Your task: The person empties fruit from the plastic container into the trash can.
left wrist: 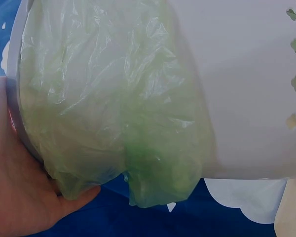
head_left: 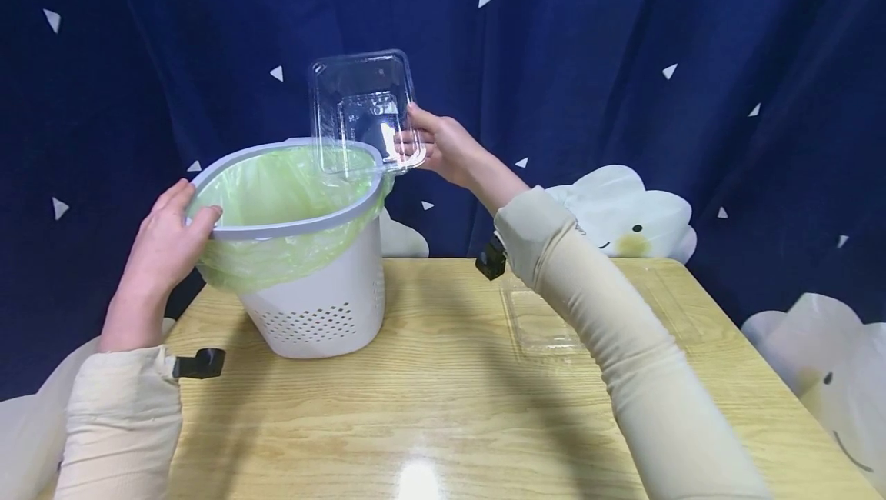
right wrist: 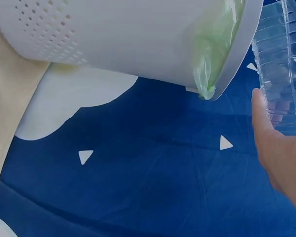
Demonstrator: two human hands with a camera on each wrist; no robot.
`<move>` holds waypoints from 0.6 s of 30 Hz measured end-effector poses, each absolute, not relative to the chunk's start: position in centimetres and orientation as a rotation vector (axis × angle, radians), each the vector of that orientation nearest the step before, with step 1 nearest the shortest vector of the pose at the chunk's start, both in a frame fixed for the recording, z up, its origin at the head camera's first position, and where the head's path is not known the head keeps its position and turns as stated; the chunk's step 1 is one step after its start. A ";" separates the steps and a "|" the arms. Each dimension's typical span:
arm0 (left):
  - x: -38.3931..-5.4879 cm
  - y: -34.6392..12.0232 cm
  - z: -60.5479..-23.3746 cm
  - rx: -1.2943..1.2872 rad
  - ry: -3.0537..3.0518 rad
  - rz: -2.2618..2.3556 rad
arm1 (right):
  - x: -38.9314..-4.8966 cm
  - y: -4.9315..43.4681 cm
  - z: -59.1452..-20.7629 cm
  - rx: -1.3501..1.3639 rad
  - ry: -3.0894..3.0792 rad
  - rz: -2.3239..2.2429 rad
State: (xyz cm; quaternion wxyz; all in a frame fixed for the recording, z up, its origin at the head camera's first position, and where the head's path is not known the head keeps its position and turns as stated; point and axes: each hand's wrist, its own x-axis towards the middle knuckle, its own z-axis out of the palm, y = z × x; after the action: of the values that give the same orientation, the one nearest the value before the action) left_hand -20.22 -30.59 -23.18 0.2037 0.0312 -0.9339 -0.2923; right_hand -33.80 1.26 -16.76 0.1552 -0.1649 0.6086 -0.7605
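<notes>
A white trash bin (head_left: pixel 311 277) with a grey rim stands tilted on the table, lined with a green plastic bag (head_left: pixel 270 188) folded out over the rim. My left hand (head_left: pixel 162 242) grips the rim at the left, its thumb lying over the edge. In the left wrist view the hand (left wrist: pixel 22 187) sits beside the hanging bag edge (left wrist: pixel 160 148). Above the bin's right side, my right hand (head_left: pixel 453 150) pinches a clear plastic container (head_left: pixel 363 77) by its side. The right wrist view shows that container (right wrist: pixel 281 59) just beyond the bin's rim, close to it.
A clear plastic tray or lid (head_left: pixel 547 319) lies at the right of the wooden table (head_left: pixel 415 392), partly hidden behind my right forearm. A dark blue curtain (head_left: pixel 554 46) with white triangles hangs behind. Cloud-shaped figures (head_left: pixel 623 208) show past the table's edges.
</notes>
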 end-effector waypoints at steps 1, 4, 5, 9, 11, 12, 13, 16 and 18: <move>-20.2 -30.6 -23.2 0.088 -2.606 -0.814 | -33.8 1.5 -16.9 -0.470 1.734 -2.182; -20.2 -30.6 -23.2 0.088 -2.604 -0.813 | -33.6 2.2 -17.1 -0.458 1.749 -2.183; -20.2 -30.6 -23.2 0.088 -2.603 -0.814 | -33.6 2.5 -17.3 -0.456 1.762 -2.180; -20.2 -30.7 -23.1 0.087 -2.599 -0.816 | -33.5 3.6 -17.8 -0.422 1.770 -2.174; -20.2 -30.7 -23.1 0.088 -2.597 -0.816 | -33.6 4.2 -18.0 -0.404 1.743 -2.189; -20.2 -30.7 -23.1 0.088 -2.596 -0.817 | -33.6 4.5 -18.1 -0.392 1.723 -2.198; -20.2 -30.7 -23.1 0.088 -2.595 -0.817 | -33.6 4.8 -18.2 -0.385 1.713 -2.203; -20.1 -30.8 -23.1 0.091 -2.594 -0.819 | -33.7 5.6 -18.5 -0.358 1.680 -2.210; -20.0 -30.8 -23.1 0.095 -2.596 -0.823 | -33.6 6.1 -18.7 -0.334 1.667 -2.211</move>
State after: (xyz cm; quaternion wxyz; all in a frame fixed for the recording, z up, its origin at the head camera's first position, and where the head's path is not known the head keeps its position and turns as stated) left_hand -20.05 -30.78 -23.10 0.2071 0.0340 -0.9320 -0.2954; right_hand -33.63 6.06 -18.72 0.1752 -0.1180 0.5885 -0.7804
